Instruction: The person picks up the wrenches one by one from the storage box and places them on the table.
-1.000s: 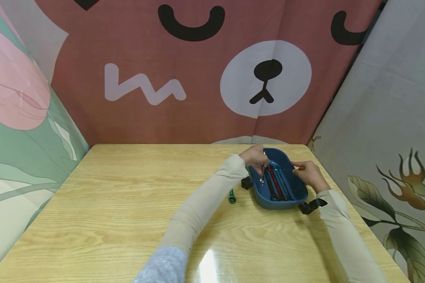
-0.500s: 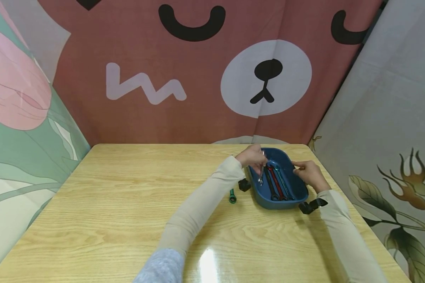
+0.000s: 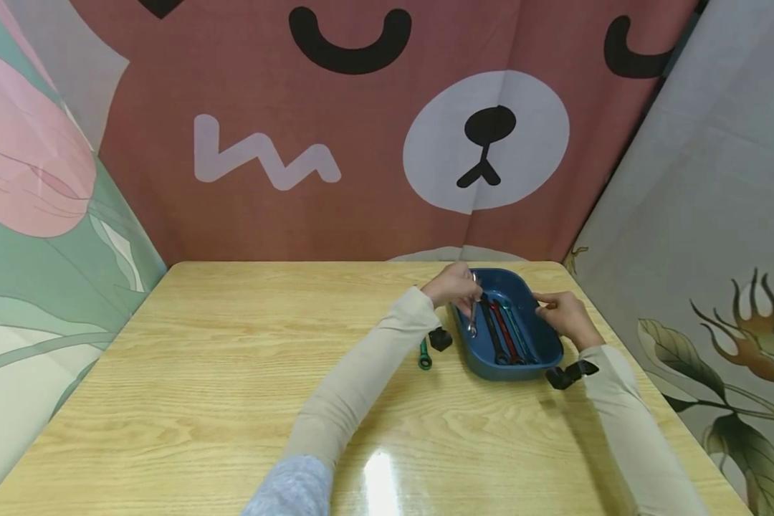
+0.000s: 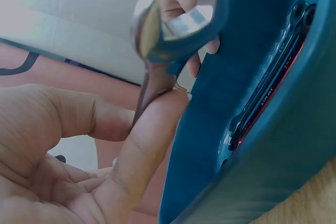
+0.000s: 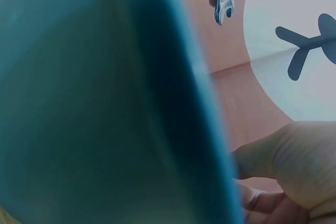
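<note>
My left hand [image 3: 454,287] pinches a silver wrench [image 3: 473,322] between thumb and fingers, above the left side of a blue plastic bin [image 3: 512,373]. In the left wrist view the wrench's open jaw end [image 4: 178,35] points up, close to the camera. Inside the bin lie a black wrench [image 3: 492,333], a red wrench [image 3: 504,333] and a teal wrench [image 3: 519,335], side by side. My right hand [image 3: 567,317] holds the bin's right rim, its thumb over the edge. Left of the bin a green wrench [image 3: 425,356] lies on the table, partly hidden by my left arm.
The light wooden table [image 3: 200,373] reaches up to a curtain with a bear print [image 3: 361,215] at the back. A patterned cloth [image 3: 716,287] hangs along the right side. Black camera mounts [image 3: 441,338] sit at both wrists, near the bin.
My left hand has shifted slightly left with the silver wrench, from over the bin's inside towards its left rim. The right hand and the bin have stayed almost still.
</note>
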Available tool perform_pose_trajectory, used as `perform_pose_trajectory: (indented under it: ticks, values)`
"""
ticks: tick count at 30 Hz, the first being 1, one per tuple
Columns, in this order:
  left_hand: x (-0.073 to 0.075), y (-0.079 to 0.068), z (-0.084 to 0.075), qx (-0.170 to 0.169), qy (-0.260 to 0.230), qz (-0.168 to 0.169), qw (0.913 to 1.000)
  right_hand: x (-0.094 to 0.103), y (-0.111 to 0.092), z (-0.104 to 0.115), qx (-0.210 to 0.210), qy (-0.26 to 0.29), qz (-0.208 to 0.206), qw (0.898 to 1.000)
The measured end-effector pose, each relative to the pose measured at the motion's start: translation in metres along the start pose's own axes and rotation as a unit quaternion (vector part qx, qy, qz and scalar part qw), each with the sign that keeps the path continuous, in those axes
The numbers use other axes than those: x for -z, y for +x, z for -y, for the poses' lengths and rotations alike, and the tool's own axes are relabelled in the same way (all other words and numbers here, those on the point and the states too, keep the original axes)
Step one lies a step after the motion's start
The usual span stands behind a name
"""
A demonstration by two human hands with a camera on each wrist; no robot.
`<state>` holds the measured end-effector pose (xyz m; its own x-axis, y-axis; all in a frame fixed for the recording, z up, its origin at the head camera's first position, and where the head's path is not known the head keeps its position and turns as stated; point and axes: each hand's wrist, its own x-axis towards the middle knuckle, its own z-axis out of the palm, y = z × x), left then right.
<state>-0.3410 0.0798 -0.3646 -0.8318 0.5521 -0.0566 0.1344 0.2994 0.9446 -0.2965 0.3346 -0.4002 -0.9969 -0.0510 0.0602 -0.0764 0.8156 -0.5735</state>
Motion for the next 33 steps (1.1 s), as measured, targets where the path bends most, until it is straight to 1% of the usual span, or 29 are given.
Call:
perform_pose_trajectory:
  ticks: [9,13,19,27,33]
  values:
    - [0.000,-0.003,0.007,-0.016,-0.013,0.009,0.9997,0.000,-0.001,0.002,-0.011,0.004,0.003,1.000]
    - [0.000,-0.005,0.007,-0.013,-0.019,0.006,0.9997,-0.001,-0.001,0.001,-0.007,0.001,-0.001,1.000]
    - [0.000,-0.004,0.009,-0.001,-0.032,-0.011,0.9994,-0.001,0.000,-0.001,-0.006,0.001,-0.002,1.000]
    - [0.005,-0.008,0.013,-0.007,-0.035,-0.012,0.9993,-0.002,0.002,-0.003,0.002,-0.003,-0.005,1.000]
    - [0.008,-0.012,0.015,-0.014,-0.049,-0.015,0.9986,-0.002,0.002,-0.004,0.008,-0.005,-0.008,1.000]
